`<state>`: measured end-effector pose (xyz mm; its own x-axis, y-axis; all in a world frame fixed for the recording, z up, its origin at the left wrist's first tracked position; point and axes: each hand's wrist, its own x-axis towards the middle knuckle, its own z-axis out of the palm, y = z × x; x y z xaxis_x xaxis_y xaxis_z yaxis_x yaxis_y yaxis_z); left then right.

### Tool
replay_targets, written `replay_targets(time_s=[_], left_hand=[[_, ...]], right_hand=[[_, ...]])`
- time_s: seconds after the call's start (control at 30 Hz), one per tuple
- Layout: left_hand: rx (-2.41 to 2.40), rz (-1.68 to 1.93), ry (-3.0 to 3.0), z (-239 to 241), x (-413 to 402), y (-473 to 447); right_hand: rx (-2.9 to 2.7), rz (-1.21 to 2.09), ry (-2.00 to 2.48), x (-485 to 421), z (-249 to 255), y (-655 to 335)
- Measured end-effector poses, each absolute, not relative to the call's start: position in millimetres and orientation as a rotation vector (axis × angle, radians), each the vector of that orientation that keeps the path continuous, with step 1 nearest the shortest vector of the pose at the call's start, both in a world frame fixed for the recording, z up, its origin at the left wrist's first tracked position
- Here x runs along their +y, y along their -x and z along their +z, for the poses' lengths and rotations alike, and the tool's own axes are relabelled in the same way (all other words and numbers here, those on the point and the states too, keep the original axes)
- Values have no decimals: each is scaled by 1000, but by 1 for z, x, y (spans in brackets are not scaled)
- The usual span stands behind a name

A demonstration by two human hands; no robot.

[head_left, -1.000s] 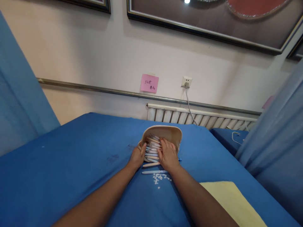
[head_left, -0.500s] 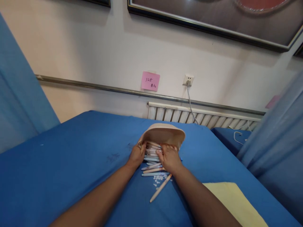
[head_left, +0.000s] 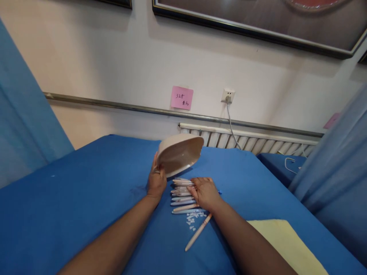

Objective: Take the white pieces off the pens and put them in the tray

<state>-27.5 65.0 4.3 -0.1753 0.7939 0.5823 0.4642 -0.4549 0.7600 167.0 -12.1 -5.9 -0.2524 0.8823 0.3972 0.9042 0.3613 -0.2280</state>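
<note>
My left hand (head_left: 156, 181) grips the edge of a beige oval container (head_left: 179, 154) and holds it tipped up above the blue cloth, its hollow side turned toward me. Below it lies a pile of several pastel pens (head_left: 182, 194). My right hand (head_left: 205, 192) rests flat on the right end of that pile, fingers stretched out. One pink pen (head_left: 198, 232) lies apart, nearer to me, slanted. Small white bits (head_left: 192, 220) are scattered just in front of the pile.
The blue-covered table (head_left: 86, 206) reaches back to a white wall with a radiator (head_left: 246, 139), a socket with a cable (head_left: 228, 95) and a pink note (head_left: 181, 97). A yellow sheet (head_left: 283, 240) lies at the near right. Blue curtains hang on both sides.
The container, which lay over the pens with both hands on it, has been lifted and tipped up by my left hand. The pens spilled onto the cloth; one rolled toward me.
</note>
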Motion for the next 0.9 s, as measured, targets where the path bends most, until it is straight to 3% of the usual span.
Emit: replay_targets(time_s=[0.2, 0.47, 0.73, 0.9], left_hand=[[1348, 1748, -1491, 12, 59, 22], [1140, 1480, -1514, 20, 34, -7], [1073, 950, -2069, 24, 11, -15], [809, 370, -2473, 24, -18, -17]], right_hand=[[-2015, 119, 1511, -8, -9, -172], [-1022, 612, 1095, 10, -5, -188], [-387, 725, 1155, 28, 3, -241], [-213, 687, 1310, 24, -4, -285]])
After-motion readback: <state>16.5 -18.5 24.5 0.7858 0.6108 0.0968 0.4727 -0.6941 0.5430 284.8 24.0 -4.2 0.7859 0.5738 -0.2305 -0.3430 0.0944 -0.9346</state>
